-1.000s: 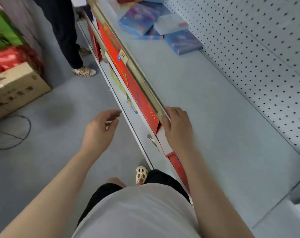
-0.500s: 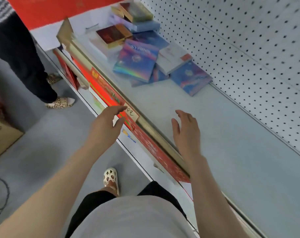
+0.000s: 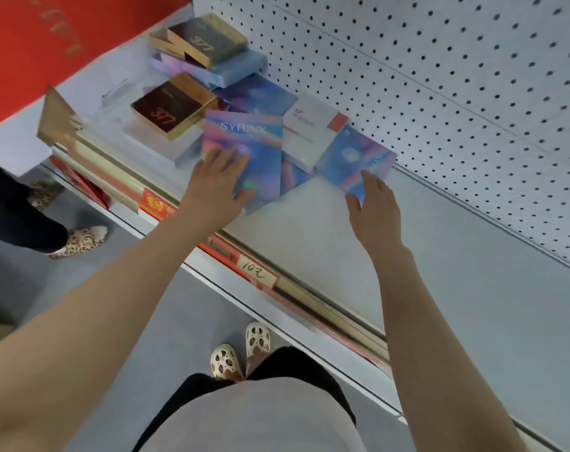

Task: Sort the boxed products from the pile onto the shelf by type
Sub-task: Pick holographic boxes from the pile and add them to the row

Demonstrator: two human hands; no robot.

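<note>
the pile of boxed products (image 3: 244, 102) lies at the far left end of the shelf (image 3: 326, 239), against the pegboard back (image 3: 440, 76), boxes overlapping at odd angles. the left hand (image 3: 217, 187) rests flat, fingers spread, on the near end of the iridescent box marked syrinx (image 3: 244, 148), pressing it rather than gripping it; the right hand (image 3: 373, 207) is open and holds nothing, its fingertips just at the near corner of a blue box (image 3: 352, 158). the syrinx box sits on other boxes, so a pull from a flat palm could, i think, drag the one beneath with it. the dark 377 box (image 3: 169, 109) lies close to the shelf's front lip (image 3: 120, 164), and a knock leftward might tip it off onto the floor (image 3: 179, 321). to the right the shelf is bare and wide, good room for sorted rows. a second person's feet (image 3: 78, 239) stand on the floor at left.
</note>
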